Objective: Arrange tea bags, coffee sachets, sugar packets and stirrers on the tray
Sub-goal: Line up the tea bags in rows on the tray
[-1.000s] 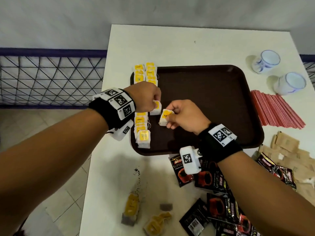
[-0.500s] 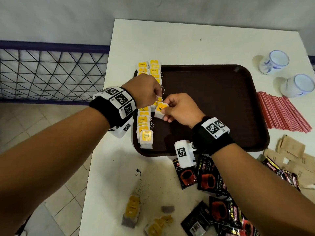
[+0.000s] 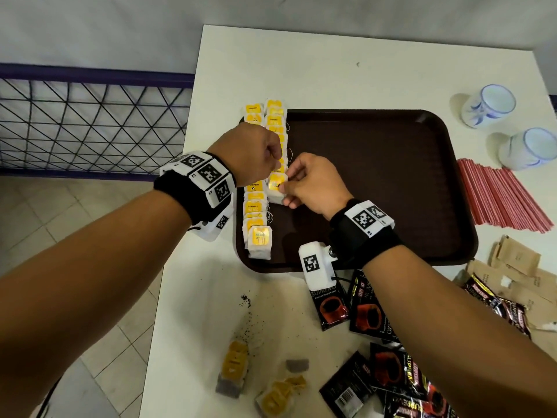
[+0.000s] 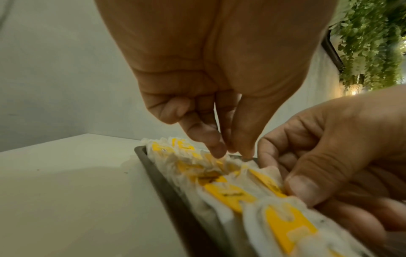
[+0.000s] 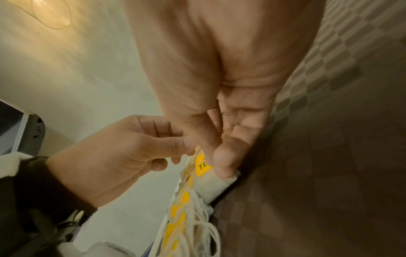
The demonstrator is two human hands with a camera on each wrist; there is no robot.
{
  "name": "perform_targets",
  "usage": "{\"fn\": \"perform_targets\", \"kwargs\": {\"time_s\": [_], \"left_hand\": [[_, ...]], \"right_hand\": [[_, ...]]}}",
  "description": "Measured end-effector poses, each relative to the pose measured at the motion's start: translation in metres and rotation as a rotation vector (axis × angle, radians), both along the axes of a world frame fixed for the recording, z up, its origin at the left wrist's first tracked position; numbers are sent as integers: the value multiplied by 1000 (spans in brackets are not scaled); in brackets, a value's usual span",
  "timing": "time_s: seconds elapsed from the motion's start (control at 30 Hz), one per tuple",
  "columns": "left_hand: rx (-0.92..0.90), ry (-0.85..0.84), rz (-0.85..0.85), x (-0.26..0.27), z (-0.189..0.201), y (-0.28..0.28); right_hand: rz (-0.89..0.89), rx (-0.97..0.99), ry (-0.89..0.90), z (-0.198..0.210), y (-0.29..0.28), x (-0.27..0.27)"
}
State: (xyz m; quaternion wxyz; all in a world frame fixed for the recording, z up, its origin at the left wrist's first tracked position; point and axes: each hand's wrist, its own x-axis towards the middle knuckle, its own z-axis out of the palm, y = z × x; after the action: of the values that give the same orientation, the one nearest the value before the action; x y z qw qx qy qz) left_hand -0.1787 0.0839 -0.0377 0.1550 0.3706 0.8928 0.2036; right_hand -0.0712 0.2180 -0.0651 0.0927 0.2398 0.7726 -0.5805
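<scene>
Head view: right hand [image 3: 313, 185] pinches a tea bag [image 3: 276, 188] on the tray [image 3: 391, 182]; left hand [image 3: 253, 152] fingers [image 4: 211, 139] curl, pinching the tea bag row [image 3: 256, 215].

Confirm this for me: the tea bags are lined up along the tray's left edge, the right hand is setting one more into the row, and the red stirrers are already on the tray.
One thing is off: the red stirrers lie on the table, right of the tray, as the head view shows. The rest stands: the tea bags line its left edge, and the right hand holds a tea bag at the row.
</scene>
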Motion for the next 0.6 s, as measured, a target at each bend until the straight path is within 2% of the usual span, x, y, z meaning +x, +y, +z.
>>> {"fn": "perform_targets", "kwargs": {"time_s": [0.13,0.23,0.33,0.47,0.6], "left_hand": [[65,4,79,17,14,-21],[64,-60,133,52,28,-53],[59,-197,155,96,30,-90],[-72,-337,87,156,17,-130],[-215,-405,85,200,6,-148]], "right_hand": [[-39,76,-19,15,1,14],[-2,123,-29,33,4,53],[139,117,-102,45,-2,108],[347,48,-259,46,-24,169],[574,149,-284,41,-42,202]]}}
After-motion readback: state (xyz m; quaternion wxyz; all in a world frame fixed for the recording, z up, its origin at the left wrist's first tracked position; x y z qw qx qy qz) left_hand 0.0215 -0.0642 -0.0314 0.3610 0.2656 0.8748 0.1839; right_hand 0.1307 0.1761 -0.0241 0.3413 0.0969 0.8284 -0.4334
